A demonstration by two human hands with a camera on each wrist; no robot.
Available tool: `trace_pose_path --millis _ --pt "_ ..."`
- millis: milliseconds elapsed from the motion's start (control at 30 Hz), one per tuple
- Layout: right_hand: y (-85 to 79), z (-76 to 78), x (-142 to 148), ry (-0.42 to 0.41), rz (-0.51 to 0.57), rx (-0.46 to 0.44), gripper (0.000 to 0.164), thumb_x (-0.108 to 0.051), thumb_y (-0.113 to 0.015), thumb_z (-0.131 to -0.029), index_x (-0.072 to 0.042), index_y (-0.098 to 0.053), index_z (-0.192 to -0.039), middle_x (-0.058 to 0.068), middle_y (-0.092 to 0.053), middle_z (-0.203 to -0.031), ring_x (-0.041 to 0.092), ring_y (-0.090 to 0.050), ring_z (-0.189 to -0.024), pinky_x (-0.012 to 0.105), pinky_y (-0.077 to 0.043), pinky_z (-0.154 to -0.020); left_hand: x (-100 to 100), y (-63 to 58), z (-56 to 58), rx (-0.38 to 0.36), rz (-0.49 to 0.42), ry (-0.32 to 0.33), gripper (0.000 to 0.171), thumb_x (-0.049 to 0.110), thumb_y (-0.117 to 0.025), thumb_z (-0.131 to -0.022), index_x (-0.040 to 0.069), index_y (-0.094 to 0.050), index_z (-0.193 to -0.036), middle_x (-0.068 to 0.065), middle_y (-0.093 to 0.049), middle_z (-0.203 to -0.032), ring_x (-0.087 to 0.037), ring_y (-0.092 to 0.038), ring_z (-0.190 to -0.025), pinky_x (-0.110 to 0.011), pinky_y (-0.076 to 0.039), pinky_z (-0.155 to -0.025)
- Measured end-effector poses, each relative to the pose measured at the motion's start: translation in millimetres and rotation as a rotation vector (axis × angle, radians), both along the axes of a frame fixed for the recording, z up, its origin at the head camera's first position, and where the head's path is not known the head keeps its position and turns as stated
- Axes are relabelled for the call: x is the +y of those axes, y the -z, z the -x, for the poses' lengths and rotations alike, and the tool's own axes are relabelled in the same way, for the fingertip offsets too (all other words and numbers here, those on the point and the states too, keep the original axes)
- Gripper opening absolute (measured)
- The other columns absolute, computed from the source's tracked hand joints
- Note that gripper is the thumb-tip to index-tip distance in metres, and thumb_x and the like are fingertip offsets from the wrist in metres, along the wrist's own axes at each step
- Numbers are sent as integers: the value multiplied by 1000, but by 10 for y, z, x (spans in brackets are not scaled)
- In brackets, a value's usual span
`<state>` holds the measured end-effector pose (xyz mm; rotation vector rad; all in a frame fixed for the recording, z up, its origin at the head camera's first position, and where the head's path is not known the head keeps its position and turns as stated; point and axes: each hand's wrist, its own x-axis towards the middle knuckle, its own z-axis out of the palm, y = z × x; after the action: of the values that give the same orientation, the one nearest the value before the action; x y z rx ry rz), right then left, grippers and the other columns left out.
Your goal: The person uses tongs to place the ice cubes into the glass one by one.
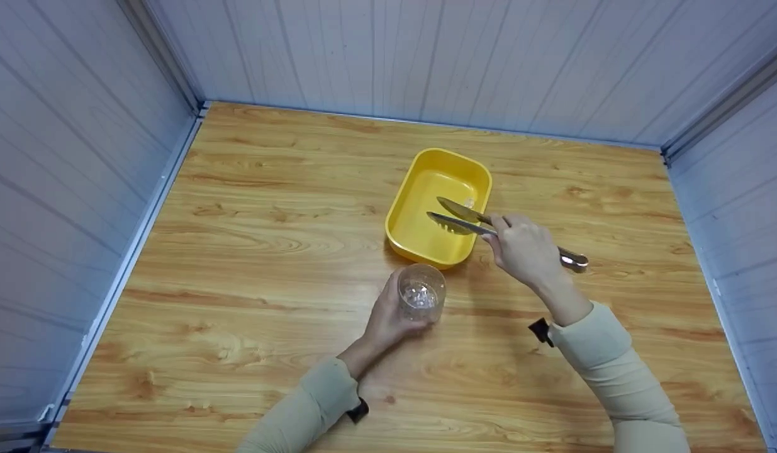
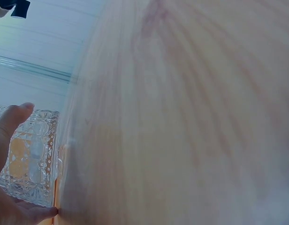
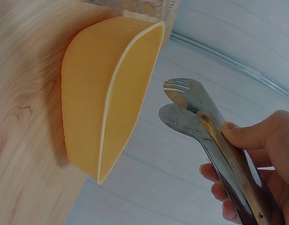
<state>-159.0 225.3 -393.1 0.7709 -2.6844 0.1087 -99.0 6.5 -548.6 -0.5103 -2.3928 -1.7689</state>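
My left hand (image 1: 387, 318) holds a clear patterned glass (image 1: 421, 294) from its left side, just in front of the yellow basin (image 1: 399, 211). In the left wrist view, thumb and fingers stand around the faceted glass wall (image 2: 34, 159). Some clear, shiny bits show at the bottom of the glass from above. My right hand (image 1: 528, 250) grips metal serving tongs (image 1: 458, 210), one end slotted like a fork, the other a solid spoon shape. The tong ends (image 3: 179, 123) are apart, over the basin, with nothing visible between them. A small clear piece (image 1: 469, 203) lies inside the basin near its right wall.
The basin stands on a wood-grain table (image 1: 268, 207). White panel walls (image 1: 375, 56) border the table at the back, left and right. Dark wrist mounts (image 1: 358, 410) stick out from both sleeves.
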Motion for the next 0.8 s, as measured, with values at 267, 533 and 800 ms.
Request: trace_pose_path --millis 267,533,800 --pt "20 153 -33 4 -85 -55 29 -18 -63 -80 7 -59 -96 20 -61 -87 32 -57 -75 42 -49 -54 -6 -2 -8 -18 2 -5 98 25 -84 -52 11 -29 -131 -4 -45 -124 -18 -43 -114 -34 -34 -96" --pt "88 291 -55 -3 -161 -76 33 -19 -67 -76 7 -60 -95 20 -61 -87 33 -58 -76 43 -49 -55 -3 -8 -10 -36 24 -23 99 24 -85 -50 9 -29 -131 -6 -46 -123 -18 -44 -112 -34 -35 -95" --pt "140 385 -76 18 -219 -110 36 -22 -69 -74 5 -59 -94 19 -60 -86 33 -57 -75 43 -49 -55 -1 4 -6 -19 35 -22 98 23 -84 -50 8 -30 -131 -7 -45 -124 -20 -43 -114 -35 -34 -96"
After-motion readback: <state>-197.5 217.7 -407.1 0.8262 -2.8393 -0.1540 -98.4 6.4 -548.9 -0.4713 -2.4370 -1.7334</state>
